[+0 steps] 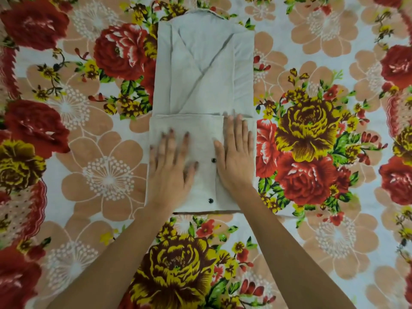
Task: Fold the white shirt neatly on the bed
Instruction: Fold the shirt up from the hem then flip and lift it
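— two hands flat on it, as we see it: our left hand (pixel 170 168) and our right hand (pixel 236 157) lie palm down, fingers straight and a little spread, pressing on the white shirt (pixel 200 70) and gripping nothing.
— and where does the shirt lie for us?
— in the middle of the bed, as a narrow pale rectangle. its sides are turned in, and the folded cloth crosses in a v over the upper part. the collar (pixel 200 11) is at the far end. the near part is doubled back over itself, and our hands rest on that flap (pixel 200 130).
— we count two dark buttons (pixel 213 160) between the hands, one beside the right thumb, one close to the near fold.
— the left hand looks slightly blurred to us.
— under it all we see the bedsheet (pixel 312 52), big red, yellow and peach flowers on white, filling the whole view.
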